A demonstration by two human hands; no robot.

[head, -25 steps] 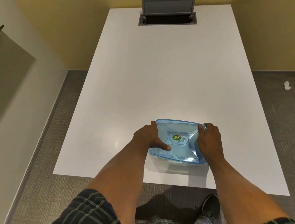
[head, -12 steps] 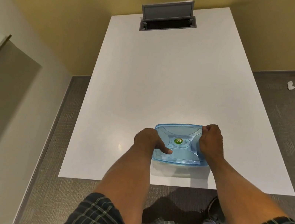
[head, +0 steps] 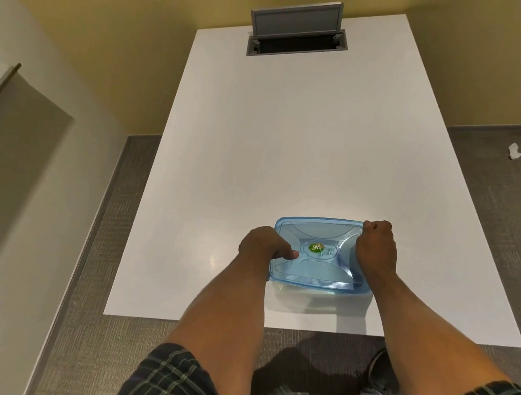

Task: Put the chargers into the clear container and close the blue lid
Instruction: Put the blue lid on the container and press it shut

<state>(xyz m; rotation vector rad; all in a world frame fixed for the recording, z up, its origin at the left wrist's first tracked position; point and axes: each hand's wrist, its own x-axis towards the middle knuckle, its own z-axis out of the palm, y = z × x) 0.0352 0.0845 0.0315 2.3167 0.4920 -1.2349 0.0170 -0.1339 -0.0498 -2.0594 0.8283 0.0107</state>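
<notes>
A blue translucent lid (head: 313, 264) with a green sticker at its centre lies on top of the clear container (head: 308, 296), near the front edge of the white table (head: 296, 141). My left hand (head: 263, 244) grips the lid's left edge, thumb lying on top. My right hand (head: 376, 247) is curled over the lid's right edge and far right corner. The chargers cannot be made out through the lid.
A grey cable hatch (head: 297, 32) stands open at the table's far end. Grey carpet surrounds the table, with a white scrap (head: 514, 151) on it at the right. A yellow wall runs behind, a grey wall on the left.
Both hands stay on the lid. My right hand has slid slightly toward the far right corner. The camera has shifted a little.
</notes>
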